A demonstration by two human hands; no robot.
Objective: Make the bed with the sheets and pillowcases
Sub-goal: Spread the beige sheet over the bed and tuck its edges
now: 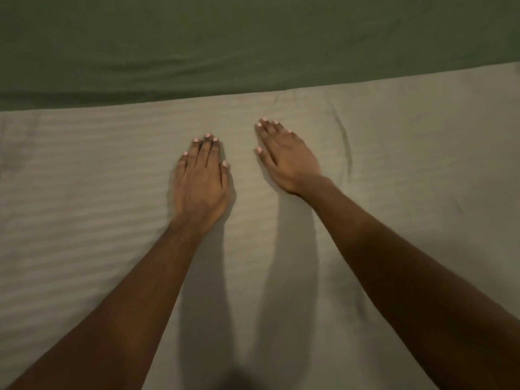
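A beige sheet with faint woven stripes [84, 206] covers the near part of the bed. Beyond its far edge lies a dark green sheet [253, 38], spread across the top of the view. My left hand [201, 178] lies flat on the beige sheet, fingers straight and together, pointing away from me. My right hand [284, 156] also presses flat on the beige sheet, a little farther out, fingers angled up and to the left. Neither hand holds anything. A long crease [344, 139] runs through the beige fabric just right of my right hand.
The beige sheet's far edge [365, 84] runs across the view, rising slightly to the right. The green sheet shows soft wrinkles near its left side [98, 68]. Only bedding fills the view.
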